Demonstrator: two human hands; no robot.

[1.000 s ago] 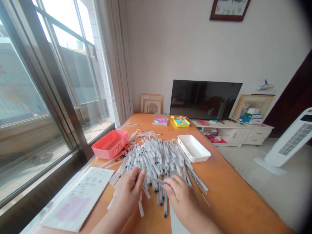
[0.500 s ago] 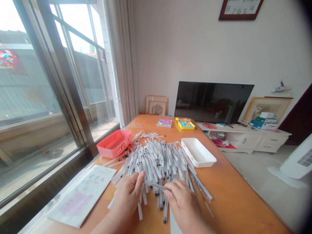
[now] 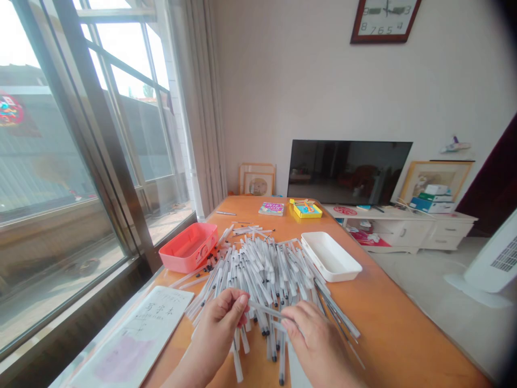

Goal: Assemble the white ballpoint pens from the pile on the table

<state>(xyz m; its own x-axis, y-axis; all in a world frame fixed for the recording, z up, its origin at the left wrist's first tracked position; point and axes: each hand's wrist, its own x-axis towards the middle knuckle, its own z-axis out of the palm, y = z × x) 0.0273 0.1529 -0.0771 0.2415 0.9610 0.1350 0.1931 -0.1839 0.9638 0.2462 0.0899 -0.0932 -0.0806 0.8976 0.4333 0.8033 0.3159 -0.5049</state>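
A big heap of white pens (image 3: 266,269) with black tips lies spread on the orange wooden table (image 3: 388,334). Just above the near edge of the heap, one pen (image 3: 265,309) is held level between both hands. My left hand (image 3: 220,326) pinches its left end with the fingers curled. My right hand (image 3: 315,339) grips its right end. A pink tray (image 3: 188,247) stands left of the heap and a white tray (image 3: 331,256) stands right of it.
A white exercise book (image 3: 137,337) lies at the near left table edge. A small book (image 3: 271,208) and a yellow box (image 3: 306,208) sit at the far end. Windows run along the left; a TV (image 3: 349,171), a cabinet and a white fan (image 3: 490,264) stand to the right.
The view has shifted slightly. Both hands stay on the same pen above the heap, with the left fingers curled a little more around its end.
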